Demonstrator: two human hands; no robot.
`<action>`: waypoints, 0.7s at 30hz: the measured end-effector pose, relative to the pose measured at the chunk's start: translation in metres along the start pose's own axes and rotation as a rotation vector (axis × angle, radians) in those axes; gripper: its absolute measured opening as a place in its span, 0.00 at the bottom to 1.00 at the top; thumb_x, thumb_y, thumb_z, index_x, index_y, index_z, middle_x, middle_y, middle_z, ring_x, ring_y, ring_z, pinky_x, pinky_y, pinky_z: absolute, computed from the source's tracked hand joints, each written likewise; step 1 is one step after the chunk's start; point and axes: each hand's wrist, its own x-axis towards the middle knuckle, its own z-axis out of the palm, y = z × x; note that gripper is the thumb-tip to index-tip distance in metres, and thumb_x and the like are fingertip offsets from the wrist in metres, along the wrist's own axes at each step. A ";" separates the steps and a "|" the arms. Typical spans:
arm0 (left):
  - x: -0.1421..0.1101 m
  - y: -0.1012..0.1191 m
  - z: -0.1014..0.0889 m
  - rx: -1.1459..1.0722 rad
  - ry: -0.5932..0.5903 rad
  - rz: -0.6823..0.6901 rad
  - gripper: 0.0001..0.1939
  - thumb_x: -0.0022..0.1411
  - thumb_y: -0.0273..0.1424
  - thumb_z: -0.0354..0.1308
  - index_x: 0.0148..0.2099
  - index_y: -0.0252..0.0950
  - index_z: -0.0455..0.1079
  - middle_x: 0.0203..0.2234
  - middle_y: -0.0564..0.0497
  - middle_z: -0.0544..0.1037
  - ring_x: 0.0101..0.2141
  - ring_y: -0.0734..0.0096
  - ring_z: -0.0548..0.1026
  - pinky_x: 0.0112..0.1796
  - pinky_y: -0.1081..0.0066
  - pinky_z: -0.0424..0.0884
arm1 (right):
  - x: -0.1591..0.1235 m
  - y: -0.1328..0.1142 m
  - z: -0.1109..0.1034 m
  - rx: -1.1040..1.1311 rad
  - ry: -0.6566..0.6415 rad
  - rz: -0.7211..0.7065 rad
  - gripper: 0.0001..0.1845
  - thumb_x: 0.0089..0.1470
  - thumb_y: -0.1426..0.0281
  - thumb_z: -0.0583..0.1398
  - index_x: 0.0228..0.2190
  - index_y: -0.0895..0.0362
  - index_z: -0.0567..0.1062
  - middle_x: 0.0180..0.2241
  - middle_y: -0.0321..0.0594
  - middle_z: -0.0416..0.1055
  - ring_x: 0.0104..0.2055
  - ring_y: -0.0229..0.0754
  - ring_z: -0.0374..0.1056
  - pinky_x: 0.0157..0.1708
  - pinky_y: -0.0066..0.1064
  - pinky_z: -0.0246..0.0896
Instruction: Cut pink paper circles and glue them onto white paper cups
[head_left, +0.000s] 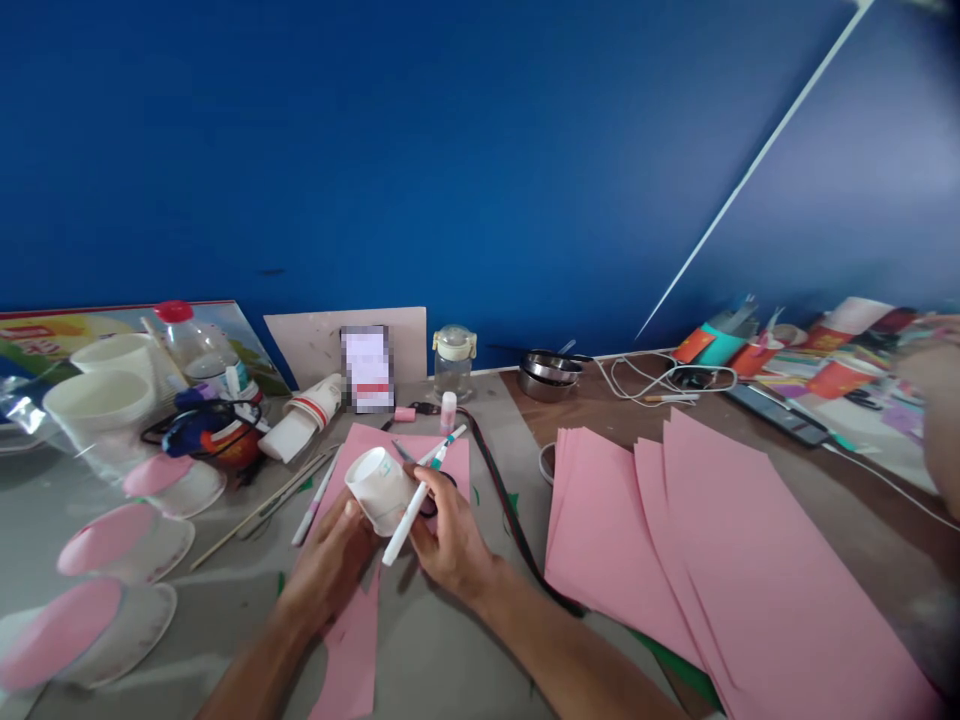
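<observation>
My left hand is wrapped round a white paper cup, tilted with its open mouth toward me. A small teal mark shows on the cup's side. In my right hand is a white marker pen, held between thumb and fingers beside the cup. A white-and-teal stick shape lies in line past my fingers; I cannot tell if it is part of the same marker. Beneath is a pink paper sheet. Scissors with dark handles lie partly hidden behind my right hand.
Pink sheets are stacked at right. Several pink-topped paper bowls line the left. Behind stand a phone, a glass jar, a glue stick and metal bowls. Another person's arm is blurred at far right.
</observation>
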 end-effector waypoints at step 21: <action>-0.002 -0.001 -0.006 0.011 -0.042 -0.076 0.23 0.53 0.27 0.63 0.53 0.37 0.66 0.46 0.43 0.76 0.46 0.57 0.74 0.46 0.63 0.68 | -0.003 0.009 0.003 0.135 0.013 0.189 0.24 0.56 0.74 0.56 0.53 0.59 0.60 0.50 0.54 0.69 0.52 0.47 0.68 0.49 0.39 0.68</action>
